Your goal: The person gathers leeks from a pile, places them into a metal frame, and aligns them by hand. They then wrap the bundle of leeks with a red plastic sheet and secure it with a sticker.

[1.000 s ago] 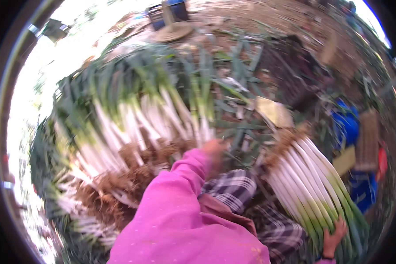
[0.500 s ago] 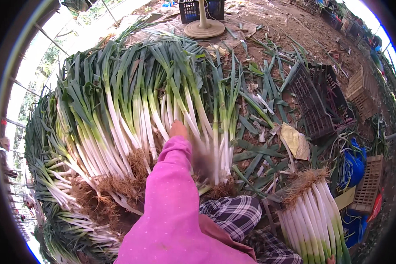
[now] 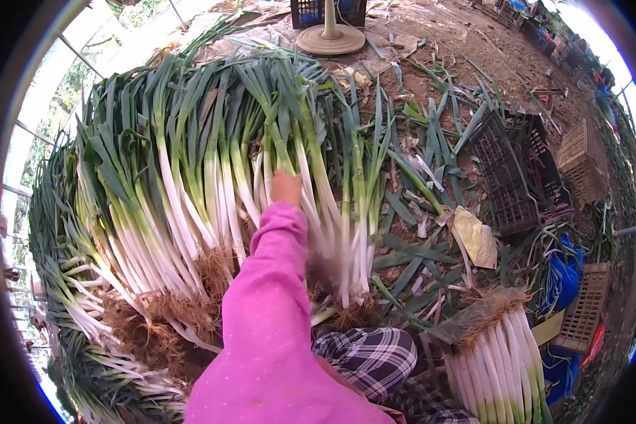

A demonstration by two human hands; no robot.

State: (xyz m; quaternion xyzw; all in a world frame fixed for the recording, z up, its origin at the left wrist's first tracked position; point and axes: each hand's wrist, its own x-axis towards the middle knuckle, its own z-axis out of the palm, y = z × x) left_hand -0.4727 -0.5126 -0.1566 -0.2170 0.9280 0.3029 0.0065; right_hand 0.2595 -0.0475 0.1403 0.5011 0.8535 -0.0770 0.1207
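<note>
In the head view, the leek pile [image 3: 205, 169] fills the left and middle; its right edge meets ground strewn with cut leaves [image 3: 420, 251], and bare soil [image 3: 438, 42] opens at the upper right. A separate leek bundle [image 3: 498, 364] lies at lower right, near a plaid-covered knee [image 3: 371, 360]. To the right are one yellow scrap [image 3: 475, 238], one black crate [image 3: 502, 177] and two tan crates [image 3: 583, 161]; the leeks overlap too much to count. The left hand [image 3: 286, 187] touches stems mid-pile, its fingers too hidden to tell whether they grip.
</note>
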